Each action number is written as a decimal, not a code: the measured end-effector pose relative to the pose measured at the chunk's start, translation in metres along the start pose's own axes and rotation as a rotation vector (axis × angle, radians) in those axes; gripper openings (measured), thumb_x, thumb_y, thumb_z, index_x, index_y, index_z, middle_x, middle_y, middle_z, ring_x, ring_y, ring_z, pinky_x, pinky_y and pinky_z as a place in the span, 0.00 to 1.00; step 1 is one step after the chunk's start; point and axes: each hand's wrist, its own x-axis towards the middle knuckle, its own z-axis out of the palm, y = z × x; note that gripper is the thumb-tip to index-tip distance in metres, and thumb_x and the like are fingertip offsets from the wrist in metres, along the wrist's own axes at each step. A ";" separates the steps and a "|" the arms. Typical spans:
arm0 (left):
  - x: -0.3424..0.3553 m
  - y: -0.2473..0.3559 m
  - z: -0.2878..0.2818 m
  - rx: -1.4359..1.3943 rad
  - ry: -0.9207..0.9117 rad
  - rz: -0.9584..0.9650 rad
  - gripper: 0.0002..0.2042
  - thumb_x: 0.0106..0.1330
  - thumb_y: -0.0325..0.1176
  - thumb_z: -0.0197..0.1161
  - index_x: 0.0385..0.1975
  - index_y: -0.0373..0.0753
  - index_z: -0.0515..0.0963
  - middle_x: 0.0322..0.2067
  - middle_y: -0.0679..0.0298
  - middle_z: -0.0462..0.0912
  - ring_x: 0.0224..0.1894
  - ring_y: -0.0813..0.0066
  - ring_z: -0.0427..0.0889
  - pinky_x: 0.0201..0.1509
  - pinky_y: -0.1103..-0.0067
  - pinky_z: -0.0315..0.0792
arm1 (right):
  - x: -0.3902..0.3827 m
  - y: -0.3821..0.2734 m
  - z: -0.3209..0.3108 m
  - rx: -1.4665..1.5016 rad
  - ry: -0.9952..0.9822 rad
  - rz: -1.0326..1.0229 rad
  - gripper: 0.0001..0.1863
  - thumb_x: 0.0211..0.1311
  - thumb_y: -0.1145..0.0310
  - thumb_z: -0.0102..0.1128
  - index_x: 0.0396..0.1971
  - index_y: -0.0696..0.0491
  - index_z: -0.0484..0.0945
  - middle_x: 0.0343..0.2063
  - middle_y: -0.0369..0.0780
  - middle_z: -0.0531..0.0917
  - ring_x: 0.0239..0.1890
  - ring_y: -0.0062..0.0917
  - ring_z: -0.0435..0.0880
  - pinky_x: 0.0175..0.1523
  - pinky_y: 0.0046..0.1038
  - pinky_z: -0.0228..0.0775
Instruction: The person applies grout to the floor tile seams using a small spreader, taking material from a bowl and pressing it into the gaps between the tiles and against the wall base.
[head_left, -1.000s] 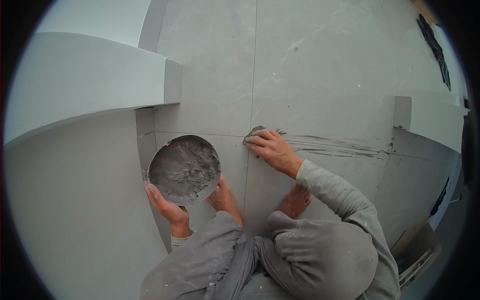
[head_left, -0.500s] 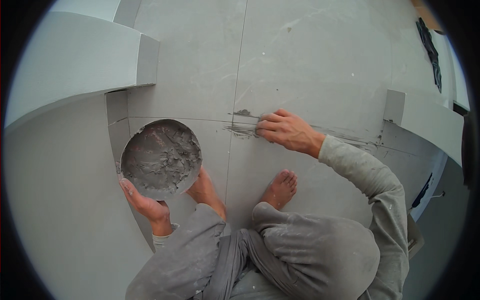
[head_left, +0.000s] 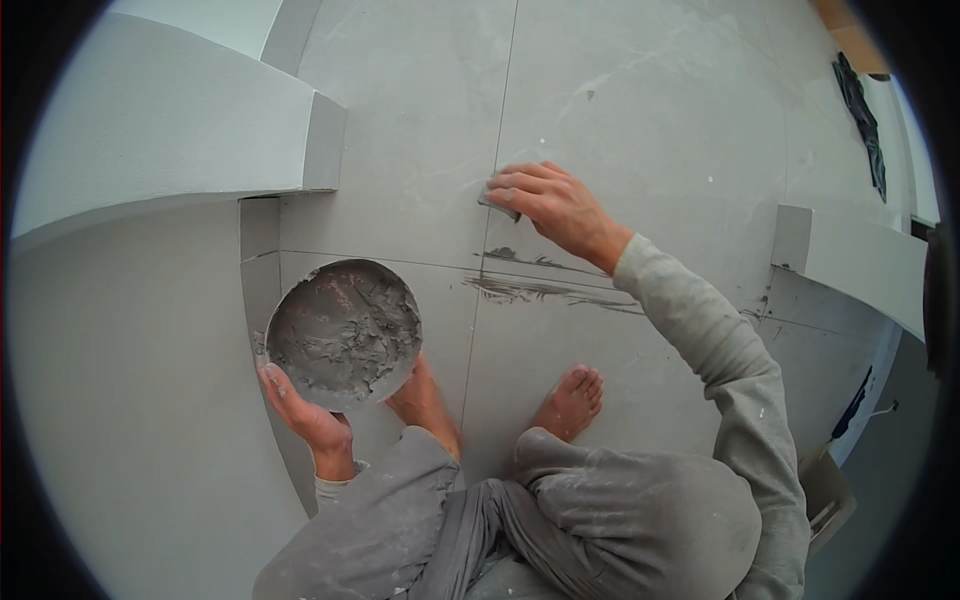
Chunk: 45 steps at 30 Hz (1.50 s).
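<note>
My left hand (head_left: 308, 410) supports a round bowl (head_left: 343, 332) of thick grey paste from below and at its left side. My right hand (head_left: 550, 205) grips a small grey flat scraper (head_left: 492, 207) at a vertical joint in the tiled floor (head_left: 640, 130). Just below it, dark grey paste streaks (head_left: 530, 290) run along the horizontal joint. The scraper is mostly hidden by my fingers. My bare right foot (head_left: 570, 405) rests on the tile; my left foot (head_left: 430, 410) is partly behind the bowl.
White raised ledges jut in at the left (head_left: 170, 120) and right (head_left: 855, 250). A crumpled black item (head_left: 862, 115) lies at the upper right, and a beige container (head_left: 828, 490) stands at the lower right. A pale wall surface (head_left: 140, 380) fills the lower left.
My right hand has moved up from the streaked horizontal joint onto the vertical joint above it, and the streaks show below it. My left hand still holds the bowl.
</note>
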 end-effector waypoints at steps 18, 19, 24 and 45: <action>0.007 -0.010 -0.016 0.086 -0.008 0.036 0.29 0.81 0.47 0.35 0.73 0.31 0.56 0.71 0.54 0.59 0.72 0.62 0.62 0.74 0.68 0.59 | 0.032 -0.017 0.034 -0.202 0.005 0.059 0.18 0.54 0.80 0.58 0.46 0.59 0.81 0.42 0.41 0.86 0.43 0.32 0.81 0.50 0.34 0.74; 0.006 -0.012 -0.016 0.073 -0.003 0.031 0.29 0.81 0.47 0.34 0.73 0.31 0.56 0.71 0.53 0.59 0.71 0.62 0.62 0.74 0.68 0.59 | 0.035 -0.017 0.032 -0.201 0.006 0.052 0.18 0.54 0.80 0.58 0.46 0.59 0.81 0.42 0.41 0.86 0.43 0.32 0.81 0.50 0.34 0.74; 0.010 -0.021 -0.024 0.189 -0.007 0.068 0.28 0.81 0.46 0.35 0.72 0.33 0.57 0.70 0.55 0.62 0.70 0.64 0.64 0.73 0.69 0.61 | 0.101 0.055 -0.007 -0.267 0.299 0.206 0.16 0.53 0.83 0.56 0.43 0.58 0.82 0.35 0.40 0.86 0.40 0.36 0.81 0.48 0.34 0.74; 0.012 -0.020 -0.017 0.033 0.038 0.048 0.28 0.81 0.46 0.35 0.72 0.33 0.57 0.70 0.57 0.61 0.71 0.66 0.64 0.73 0.69 0.61 | 0.027 -0.028 0.047 -0.302 0.060 0.075 0.17 0.53 0.76 0.61 0.45 0.58 0.81 0.40 0.38 0.83 0.40 0.30 0.79 0.43 0.30 0.76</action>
